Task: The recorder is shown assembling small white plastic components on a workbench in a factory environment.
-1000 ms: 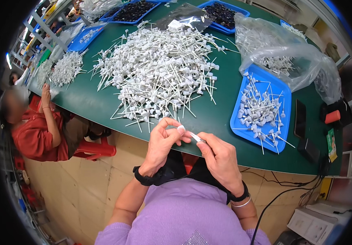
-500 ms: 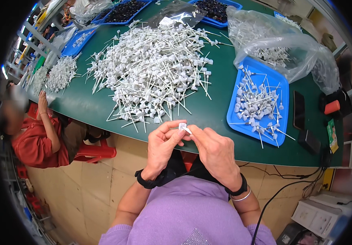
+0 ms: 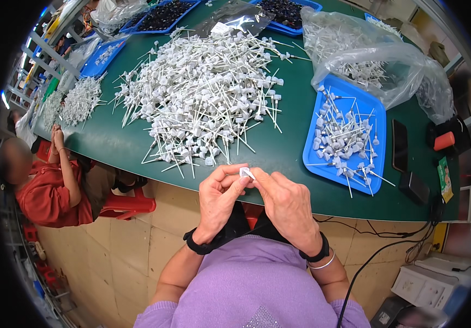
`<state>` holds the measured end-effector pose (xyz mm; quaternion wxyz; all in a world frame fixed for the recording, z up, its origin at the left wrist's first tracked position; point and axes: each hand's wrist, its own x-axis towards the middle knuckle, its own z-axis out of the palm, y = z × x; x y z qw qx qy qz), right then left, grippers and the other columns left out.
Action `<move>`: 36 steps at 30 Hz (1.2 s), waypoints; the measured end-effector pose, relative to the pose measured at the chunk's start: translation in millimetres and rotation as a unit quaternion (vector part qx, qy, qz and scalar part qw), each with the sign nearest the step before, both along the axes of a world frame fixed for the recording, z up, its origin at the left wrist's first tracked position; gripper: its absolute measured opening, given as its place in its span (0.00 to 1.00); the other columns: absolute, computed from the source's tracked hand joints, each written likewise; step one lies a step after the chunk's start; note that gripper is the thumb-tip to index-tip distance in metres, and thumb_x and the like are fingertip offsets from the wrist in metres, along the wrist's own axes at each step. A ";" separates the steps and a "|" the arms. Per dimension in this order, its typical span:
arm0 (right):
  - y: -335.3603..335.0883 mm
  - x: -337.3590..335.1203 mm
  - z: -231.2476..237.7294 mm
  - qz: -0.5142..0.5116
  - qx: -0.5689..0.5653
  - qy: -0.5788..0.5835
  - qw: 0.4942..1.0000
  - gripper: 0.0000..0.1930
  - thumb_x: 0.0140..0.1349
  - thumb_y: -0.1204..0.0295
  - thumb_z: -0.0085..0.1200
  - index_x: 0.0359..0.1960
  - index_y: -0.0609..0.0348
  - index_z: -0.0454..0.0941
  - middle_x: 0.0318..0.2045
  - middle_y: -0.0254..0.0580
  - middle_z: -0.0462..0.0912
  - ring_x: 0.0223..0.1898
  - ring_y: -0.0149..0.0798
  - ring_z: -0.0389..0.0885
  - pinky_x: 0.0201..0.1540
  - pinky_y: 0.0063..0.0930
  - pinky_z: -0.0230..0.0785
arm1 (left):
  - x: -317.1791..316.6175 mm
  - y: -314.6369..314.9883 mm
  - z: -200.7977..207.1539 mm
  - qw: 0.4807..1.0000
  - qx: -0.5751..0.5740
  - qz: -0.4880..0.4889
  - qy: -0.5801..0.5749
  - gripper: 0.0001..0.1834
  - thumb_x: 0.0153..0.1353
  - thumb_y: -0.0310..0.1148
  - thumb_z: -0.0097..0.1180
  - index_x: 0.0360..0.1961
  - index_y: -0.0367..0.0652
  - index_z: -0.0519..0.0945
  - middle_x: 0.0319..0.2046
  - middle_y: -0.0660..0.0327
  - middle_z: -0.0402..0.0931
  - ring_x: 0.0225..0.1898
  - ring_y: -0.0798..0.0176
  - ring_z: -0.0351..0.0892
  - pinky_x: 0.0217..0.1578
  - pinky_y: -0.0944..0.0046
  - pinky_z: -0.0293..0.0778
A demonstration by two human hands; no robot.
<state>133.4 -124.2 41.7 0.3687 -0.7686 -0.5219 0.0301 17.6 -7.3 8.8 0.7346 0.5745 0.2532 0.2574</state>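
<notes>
Left hand (image 3: 219, 199): thumb and finger pinch the wide end of the white piece.
Right hand (image 3: 288, 205): fingertips pinch together at the thin part of the same piece.
White piece (image 3: 246, 173): one, up between the two hands' fingertips.
Near edge: the green surface (image 3: 293, 150) has its edge running under both hands; fingertips are over the surface, wrists are outside it.
Room to move: a strip of green lies just ahead of the fingertips, and a wider green path goes ahead of the right hand, between the pile and the tray.
Big pile (image 3: 202, 98): one, ahead of the left hand; its nearest sticks come close to that hand. Too many white bits to count.
Blue tray (image 3: 328, 174): one, near the right hand, ahead and to its right. Its bits overlap too much to count; at least two sticks poke over the near rim.
Clear bag (image 3: 394, 57): one big one, farther ahead of the right hand, past the tray, with white bits inside.
Right of the tray: one flat black thing (image 3: 400, 145) and one black box (image 3: 413, 187), well to the right hand's right.
Co-worker (image 3: 52, 188): one, in a red top, well to the left hand's left, hands close together.
</notes>
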 end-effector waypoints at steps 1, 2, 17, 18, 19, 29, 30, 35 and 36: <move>0.1 0.1 0.2 0.001 0.001 0.001 1.000 0.08 0.65 0.75 0.56 0.44 0.52 0.77 0.24 0.43 0.76 0.21 0.52 0.80 0.20 0.43 0.71 | -0.1 0.0 -0.7 1.000 0.000 0.000 -0.001 0.15 0.67 0.24 0.59 0.54 0.31 0.77 0.39 0.57 0.86 0.39 0.69 0.85 0.36 0.73 0.75; 0.0 0.3 0.2 0.001 0.001 0.001 1.000 0.08 0.65 0.75 0.56 0.44 0.52 0.77 0.24 0.44 0.76 0.21 0.52 0.80 0.20 0.43 0.71 | -0.2 0.1 -1.2 1.000 0.001 0.001 -0.003 0.15 0.67 0.24 0.59 0.54 0.31 0.77 0.39 0.57 0.86 0.39 0.69 0.85 0.36 0.73 0.75; -0.6 2.4 0.5 0.004 -0.001 0.012 1.000 0.07 0.65 0.74 0.56 0.44 0.52 0.77 0.23 0.44 0.76 0.21 0.53 0.80 0.21 0.44 0.71 | 2.5 -1.0 -1.2 0.999 0.003 0.028 -0.018 0.16 0.64 0.23 0.63 0.52 0.32 0.81 0.40 0.59 0.85 0.38 0.70 0.84 0.37 0.73 0.76; -0.7 2.6 0.3 0.003 -0.003 0.012 1.000 0.07 0.65 0.74 0.56 0.44 0.52 0.77 0.23 0.44 0.76 0.21 0.53 0.80 0.21 0.44 0.71 | 2.5 -1.1 -1.6 0.999 0.006 0.030 -0.018 0.16 0.64 0.23 0.63 0.52 0.32 0.81 0.40 0.59 0.85 0.38 0.71 0.84 0.37 0.73 0.76; -0.7 2.7 0.1 0.003 -0.004 0.011 1.000 0.07 0.65 0.73 0.57 0.44 0.52 0.77 0.23 0.44 0.76 0.21 0.53 0.80 0.21 0.44 0.70 | 2.5 -1.1 -2.2 0.999 0.008 0.032 -0.018 0.16 0.64 0.22 0.63 0.52 0.32 0.81 0.40 0.59 0.85 0.38 0.71 0.84 0.37 0.73 0.77; 1.1 5.2 -3.2 0.008 0.010 0.028 1.000 0.05 0.66 0.72 0.57 0.42 0.54 0.77 0.22 0.47 0.76 0.22 0.55 0.79 0.22 0.45 0.69 | 1.8 1.9 -7.2 0.999 0.031 0.034 0.006 0.16 0.64 0.22 0.63 0.53 0.32 0.81 0.40 0.58 0.85 0.40 0.70 0.84 0.43 0.71 0.79; 1.5 7.1 -5.7 0.015 0.025 0.044 0.999 0.05 0.66 0.72 0.56 0.42 0.55 0.77 0.22 0.47 0.76 0.23 0.55 0.79 0.22 0.46 0.68 | 1.7 2.3 -6.0 0.999 0.029 0.029 0.010 0.16 0.64 0.22 0.63 0.53 0.32 0.81 0.41 0.58 0.85 0.41 0.69 0.84 0.43 0.71 0.79; 2.2 18.0 -9.1 0.051 0.055 0.121 0.990 0.05 0.66 0.72 0.56 0.40 0.57 0.78 0.23 0.52 0.79 0.26 0.59 0.79 0.26 0.48 0.66 | 0.8 2.7 -0.6 1.000 0.007 0.015 0.014 0.16 0.64 0.22 0.62 0.53 0.31 0.81 0.41 0.57 0.85 0.42 0.69 0.84 0.46 0.71 0.78; 2.3 19.6 -7.2 0.057 0.047 0.124 0.990 0.05 0.67 0.72 0.56 0.40 0.58 0.78 0.24 0.53 0.79 0.27 0.59 0.78 0.26 0.48 0.66 | 0.1 3.8 -1.8 0.999 0.039 0.014 0.024 0.16 0.64 0.22 0.62 0.53 0.32 0.81 0.41 0.58 0.85 0.42 0.69 0.84 0.46 0.70 0.78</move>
